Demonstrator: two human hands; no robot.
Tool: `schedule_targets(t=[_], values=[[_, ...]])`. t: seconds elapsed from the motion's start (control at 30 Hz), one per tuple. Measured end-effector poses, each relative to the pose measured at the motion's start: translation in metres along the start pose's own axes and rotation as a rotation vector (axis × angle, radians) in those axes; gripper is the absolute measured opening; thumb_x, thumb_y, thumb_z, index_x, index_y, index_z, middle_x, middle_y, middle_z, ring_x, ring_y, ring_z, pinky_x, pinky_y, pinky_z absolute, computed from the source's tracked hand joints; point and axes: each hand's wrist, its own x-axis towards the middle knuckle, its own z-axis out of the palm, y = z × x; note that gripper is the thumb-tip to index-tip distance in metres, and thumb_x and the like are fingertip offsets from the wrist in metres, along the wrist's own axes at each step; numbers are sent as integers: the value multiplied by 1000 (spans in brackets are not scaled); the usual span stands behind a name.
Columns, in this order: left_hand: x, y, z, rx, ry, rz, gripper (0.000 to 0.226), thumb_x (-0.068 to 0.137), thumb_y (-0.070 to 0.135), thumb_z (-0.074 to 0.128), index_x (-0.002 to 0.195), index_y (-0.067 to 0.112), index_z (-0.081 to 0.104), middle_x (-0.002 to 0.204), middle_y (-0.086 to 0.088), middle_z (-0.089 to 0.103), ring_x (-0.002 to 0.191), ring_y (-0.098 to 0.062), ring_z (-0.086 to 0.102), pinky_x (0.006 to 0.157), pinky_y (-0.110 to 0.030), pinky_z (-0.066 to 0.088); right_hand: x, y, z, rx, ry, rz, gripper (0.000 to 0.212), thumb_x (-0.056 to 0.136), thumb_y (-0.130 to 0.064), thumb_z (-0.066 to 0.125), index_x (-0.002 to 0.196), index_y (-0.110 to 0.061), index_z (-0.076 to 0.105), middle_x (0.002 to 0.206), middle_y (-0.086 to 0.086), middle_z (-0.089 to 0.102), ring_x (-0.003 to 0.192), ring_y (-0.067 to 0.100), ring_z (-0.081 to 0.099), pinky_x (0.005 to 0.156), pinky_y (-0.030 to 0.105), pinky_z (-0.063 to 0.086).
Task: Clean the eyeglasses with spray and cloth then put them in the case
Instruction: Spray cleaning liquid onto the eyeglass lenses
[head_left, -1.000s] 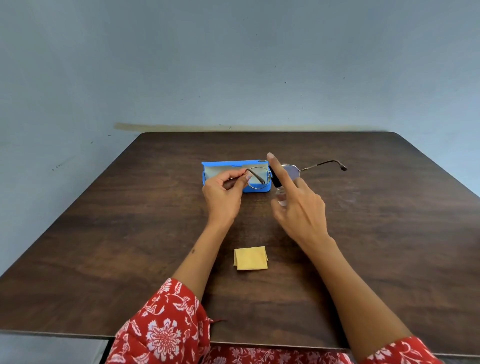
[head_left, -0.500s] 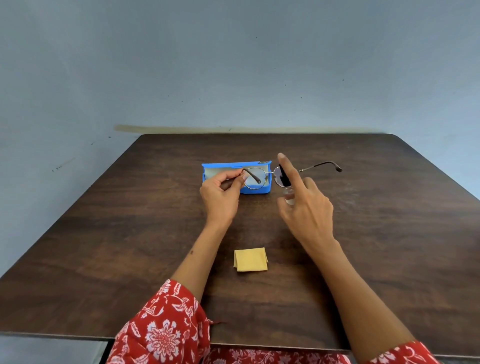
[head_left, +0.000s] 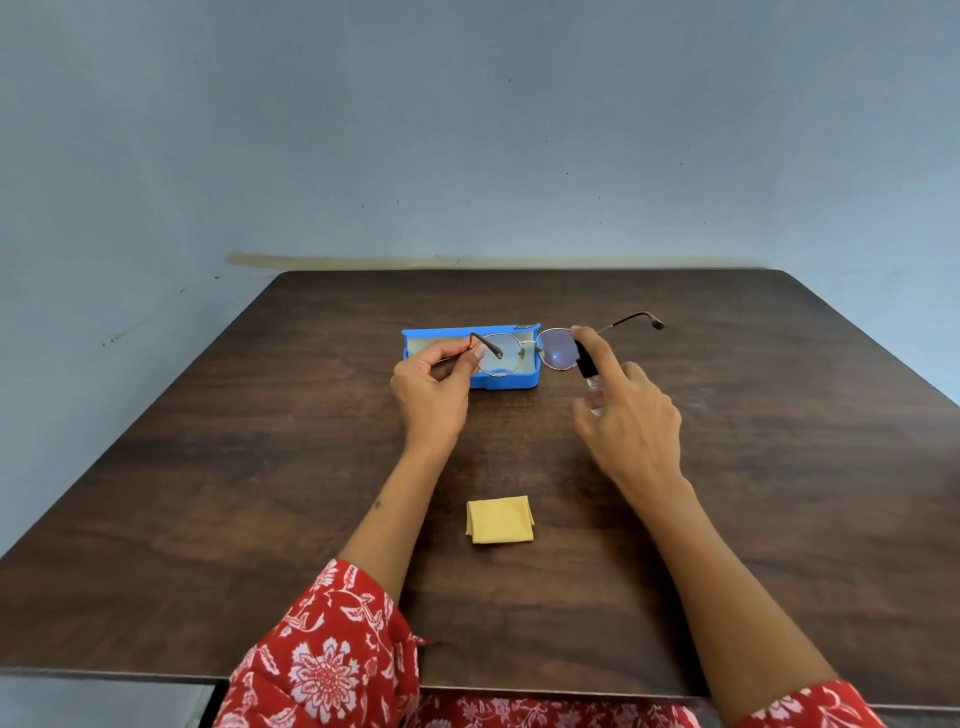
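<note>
The left hand pinched the glasses by the near temple, thumb and forefinger closed on the thin metal, and held them in the air just in front of the open blue case at the middle of the table. The right hand was curled round a small clear spray bottle with a black top, the forefinger raised over the nozzle and close to the right-hand lens. The far temple stuck out to the right, unsupported. The folded yellow cloth lay on the wood nearer the person, between the two forearms, untouched.

The step in hand looked to be the spraying — the wiping and the casing were both still to do. To do it well, the nozzle probably wanted a little standoff from the glass, so the mist would spread rather than pool in one spot. A pinch on one temple alone is a weak hold; the frame could twist when the forefinger pressed, so a light, short press seemed safer than a hard one. Each lens needed its own share of spray, the left one too. The case sat open right behind the glasses — spray drifting past them might wet its pale lining, so tilting the lenses away from it would help. After that the bottle could go down well clear of the cloth.
</note>
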Motion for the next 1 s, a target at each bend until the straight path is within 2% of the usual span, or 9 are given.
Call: schedule_targets(t=[0.17, 0.3, 0.4, 0.5, 0.6, 0.7, 0.77, 0.9, 1.0], values=[[0, 1, 1, -23, 11, -10, 21, 79, 9, 73, 99, 6, 71, 90, -2, 73, 85, -9, 70, 79, -27, 58, -1, 3, 3, 62, 72, -10, 75, 77, -13, 56, 138, -45, 28, 77, 4, 52, 55, 28, 51, 49, 27, 34], [0, -1, 0, -32, 22, -11, 20, 78, 10, 73, 99, 7, 72, 90, -2, 73, 86, -13, 70, 80, -30, 58, -4, 6, 5, 231, 172, -102, 80, 71, -15, 61, 137, -43, 26, 83, 1, 60, 57, 23, 58, 49, 28, 46], [1, -2, -1, -27, 34, -13, 22, 78, 10, 73, 99, 6, 71, 91, -3, 73, 87, -14, 70, 81, -31, 58, -6, 8, 5, 377, 292, -85, 73, 67, -18, 62, 133, -30, 32, 92, 0, 65, 61, 12, 57, 57, 20, 39], [2, -4, -1, -35, 42, -30, 22, 78, 10, 73, 100, 7, 71, 92, -3, 73, 89, -15, 70, 83, -34, 57, -7, 10, 6, 522, 350, -52, 67, 68, -21, 56, 130, -23, 31, 79, -5, 61, 60, 9, 54, 57, 10, 39], [1, -4, -1, -34, 39, -33, 21, 78, 9, 73, 99, 7, 71, 91, -3, 72, 88, -15, 70, 84, -35, 57, 1, 13, 10, 537, 375, 42, 65, 76, -10, 58, 136, -13, 33, 100, -11, 53, 69, 5, 50, 59, 20, 39], [1, -5, 0, -21, 34, -28, 22, 78, 8, 73, 100, 6, 71, 92, -5, 72, 88, -16, 70, 83, -35, 57, 13, 18, 18, 525, 333, 76, 58, 87, -5, 56, 140, -6, 31, 124, 1, 45, 75, 11, 59, 68, 35, 50], [1, -6, 1, -20, 30, -30, 23, 78, 8, 73, 101, 5, 71, 93, -6, 72, 88, -16, 70, 83, -35, 57, 21, 23, 23, 517, 332, 79, 57, 91, -7, 54, 142, -6, 29, 127, 10, 44, 83, 20, 61, 70, 42, 53], [1, -9, 2, -21, 17, -40, 21, 78, 8, 74, 98, 6, 71, 93, -6, 73, 88, -17, 70, 84, -37, 57, 31, 34, 31, 520, 353, 99, 57, 94, -11, 53, 144, -4, 26, 127, 13, 42, 89, 14, 53, 79, 46, 52], [1, -10, 1, -19, 17, -45, 21, 78, 9, 74, 98, 6, 71, 93, -4, 73, 89, -17, 70, 85, -38, 57, 39, 45, 35, 447, 374, 146, 57, 94, -20, 54, 142, -1, 28, 131, 16, 45, 103, 31, 56, 86, 51, 48]])
